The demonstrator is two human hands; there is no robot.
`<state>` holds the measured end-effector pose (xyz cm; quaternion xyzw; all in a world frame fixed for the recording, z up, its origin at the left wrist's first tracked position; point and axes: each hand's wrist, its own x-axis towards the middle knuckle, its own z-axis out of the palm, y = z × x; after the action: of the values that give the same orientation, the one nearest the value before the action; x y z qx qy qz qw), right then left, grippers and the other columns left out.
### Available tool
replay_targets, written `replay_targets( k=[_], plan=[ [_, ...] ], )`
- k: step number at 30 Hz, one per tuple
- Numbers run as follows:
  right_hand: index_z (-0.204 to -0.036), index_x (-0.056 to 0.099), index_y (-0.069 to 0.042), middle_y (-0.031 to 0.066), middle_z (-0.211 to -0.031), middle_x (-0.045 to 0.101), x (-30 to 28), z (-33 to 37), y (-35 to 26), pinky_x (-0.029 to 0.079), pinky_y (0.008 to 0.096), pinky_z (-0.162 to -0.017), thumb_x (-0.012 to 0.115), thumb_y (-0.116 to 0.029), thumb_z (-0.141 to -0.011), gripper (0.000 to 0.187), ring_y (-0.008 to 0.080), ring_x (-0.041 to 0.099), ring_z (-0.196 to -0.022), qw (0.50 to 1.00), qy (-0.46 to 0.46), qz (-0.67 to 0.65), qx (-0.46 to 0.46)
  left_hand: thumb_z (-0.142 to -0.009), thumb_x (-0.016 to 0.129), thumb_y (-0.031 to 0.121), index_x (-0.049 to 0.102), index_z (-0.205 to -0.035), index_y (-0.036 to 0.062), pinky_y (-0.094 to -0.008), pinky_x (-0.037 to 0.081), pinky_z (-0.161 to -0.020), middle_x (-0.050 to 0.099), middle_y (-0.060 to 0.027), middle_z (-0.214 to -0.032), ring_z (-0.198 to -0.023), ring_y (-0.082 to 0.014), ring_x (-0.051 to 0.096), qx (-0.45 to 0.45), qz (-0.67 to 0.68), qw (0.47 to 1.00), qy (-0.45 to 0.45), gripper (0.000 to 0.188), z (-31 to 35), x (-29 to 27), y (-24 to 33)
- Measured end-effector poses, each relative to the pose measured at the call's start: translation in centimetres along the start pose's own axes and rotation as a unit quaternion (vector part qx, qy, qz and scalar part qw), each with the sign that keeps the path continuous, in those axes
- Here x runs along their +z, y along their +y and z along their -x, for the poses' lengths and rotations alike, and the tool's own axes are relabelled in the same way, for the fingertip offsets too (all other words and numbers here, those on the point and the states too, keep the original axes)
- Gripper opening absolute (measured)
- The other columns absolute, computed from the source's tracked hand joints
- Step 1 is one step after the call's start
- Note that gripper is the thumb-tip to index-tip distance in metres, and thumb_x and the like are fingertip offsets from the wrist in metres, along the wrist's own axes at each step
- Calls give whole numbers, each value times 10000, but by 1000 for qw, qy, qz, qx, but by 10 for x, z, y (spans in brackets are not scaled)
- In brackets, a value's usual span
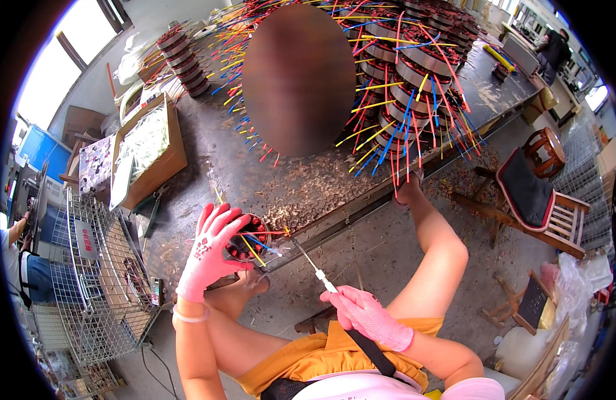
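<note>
In a pink glove, my left hand (211, 250) spans the left side of a motor stator (256, 235) at the table's near edge, fingers along its top and thumb below it. Red windings line the stator, and blue, yellow and red wires stick out of it. My right hand (368, 317), also gloved in pink, is closed around a slim rod tool (314, 267) with a white section and a thin metal shaft. The shaft points up and left, its tip near the ends of the stator's wires. The tool's grip is mostly hidden in my palm.
Stacks of wired stators (414, 87) crowd the far side of the metal table (208, 167); a blurred oval hides part of them. An open carton (168, 143) stands at left, above a wire cage (94, 287). A chair (531, 193) is at right, and a person (553, 50) stands beyond.
</note>
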<state>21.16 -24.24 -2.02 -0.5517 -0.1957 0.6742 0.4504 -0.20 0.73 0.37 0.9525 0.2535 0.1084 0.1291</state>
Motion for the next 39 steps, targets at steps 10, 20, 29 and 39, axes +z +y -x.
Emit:
replay_targets(
  k=[10,20,29,39],
  plan=[
    [-1166,632,-14,-43,-626,466,2,-1,-4,318,204,-516,504,-247,-1047,291,35,417,-555,1000,0,11,-1,-482,903,259,575,-1341,135,-537,217,-1212,534,-115,-1382,-1391,-374,382,-6,-9,1000,19,928,0,-2,4],
    [-1197,617,-10,-37,-645,477,-1,2,-6,328,198,-523,493,-247,-1052,304,38,430,-565,1000,-10,19,3,-497,898,231,575,-1343,127,-537,218,-1213,535,-120,-1385,-1395,-363,385,-6,-10,1000,11,912,0,-2,3],
    [-1181,617,-7,-16,-666,491,-5,-6,12,384,238,-517,486,-259,-1047,315,63,483,-562,999,-16,25,-42,-519,883,213,557,-1361,108,-537,208,-1216,521,-124,-1408,-1402,-366,377,-1,-11,1000,2,909,-1,-2,2],
    [-1200,603,12,-26,-675,495,-4,-1,4,372,210,-542,475,-220,-1054,303,48,465,-570,1000,-17,20,-13,-524,872,203,552,-1369,105,-535,205,-1216,517,-128,-1418,-1400,-362,383,-2,-12,1000,-2,909,-1,-2,2]
  ],
)
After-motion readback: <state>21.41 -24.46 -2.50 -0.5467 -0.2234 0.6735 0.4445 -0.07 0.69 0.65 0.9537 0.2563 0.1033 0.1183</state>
